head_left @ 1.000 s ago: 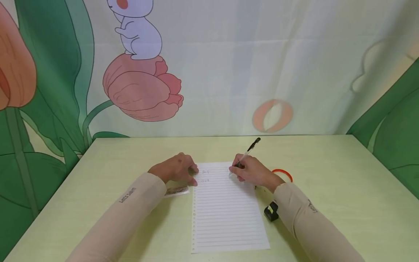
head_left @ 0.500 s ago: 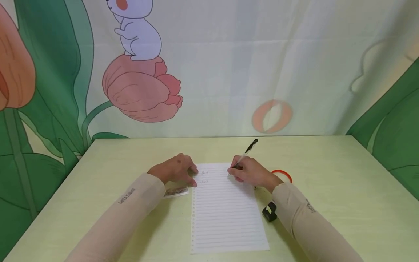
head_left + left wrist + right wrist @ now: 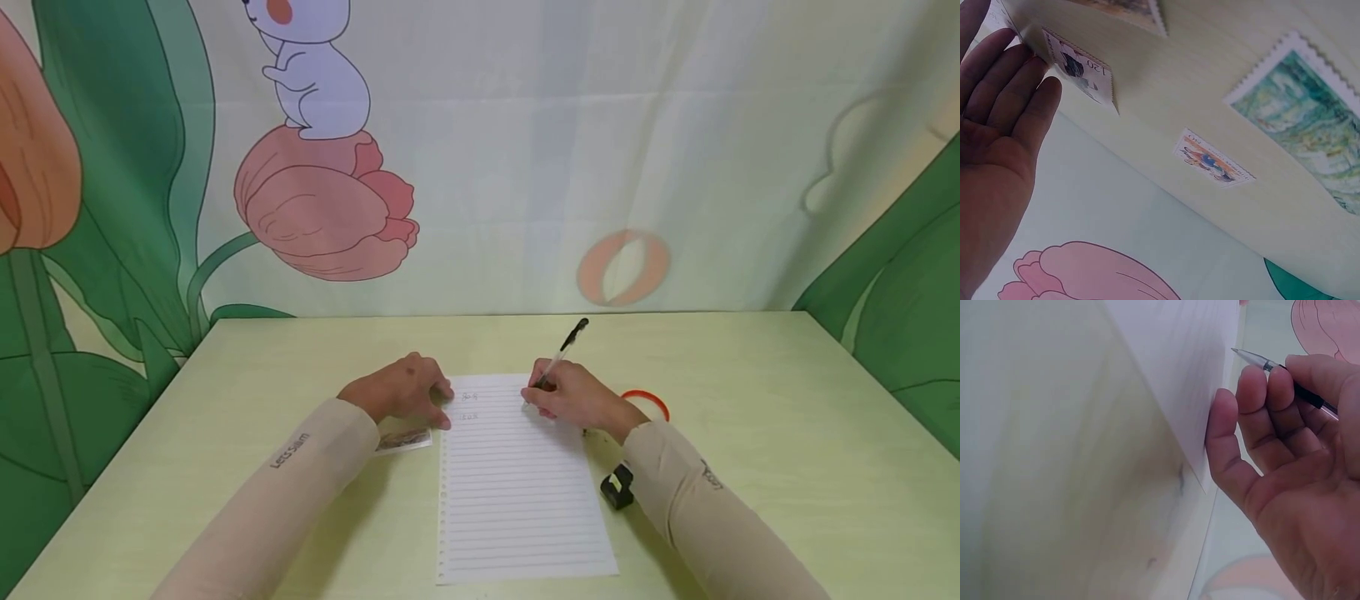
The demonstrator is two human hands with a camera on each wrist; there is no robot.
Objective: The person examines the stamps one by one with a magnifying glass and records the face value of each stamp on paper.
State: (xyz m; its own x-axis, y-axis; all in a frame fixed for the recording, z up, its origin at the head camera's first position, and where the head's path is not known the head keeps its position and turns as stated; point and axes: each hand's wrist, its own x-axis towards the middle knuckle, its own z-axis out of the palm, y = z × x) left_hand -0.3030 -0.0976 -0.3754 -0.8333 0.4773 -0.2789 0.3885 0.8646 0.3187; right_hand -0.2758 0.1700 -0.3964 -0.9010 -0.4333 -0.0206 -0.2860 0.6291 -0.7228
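A sheet of lined paper [image 3: 525, 500], punched with holes down its left side, lies on the table. Small handwritten marks [image 3: 469, 417] stand on two of its upper lines at the left. My right hand [image 3: 573, 396] pinches a pen [image 3: 574, 335] with a clear barrel and black end, its metal tip [image 3: 1241, 352] at the paper's upper right part. My left hand [image 3: 401, 390] rests at the paper's upper left edge, thumb and fingers spread apart. Beside that hand, the left wrist view shows a postage stamp [image 3: 1082, 70] marked 120.
More stamps lie around my left hand: a small one [image 3: 1215, 161] and a larger green one [image 3: 1310, 119]. A stamp [image 3: 405, 440] shows beside the left cuff. Right of the paper are a red ring-shaped thing [image 3: 647, 403], partly behind my wrist, and a small black object [image 3: 617, 487].
My right hand and the pen have shifted slightly left, and the pen stays near the same line. The left hand stays at the paper's edge.
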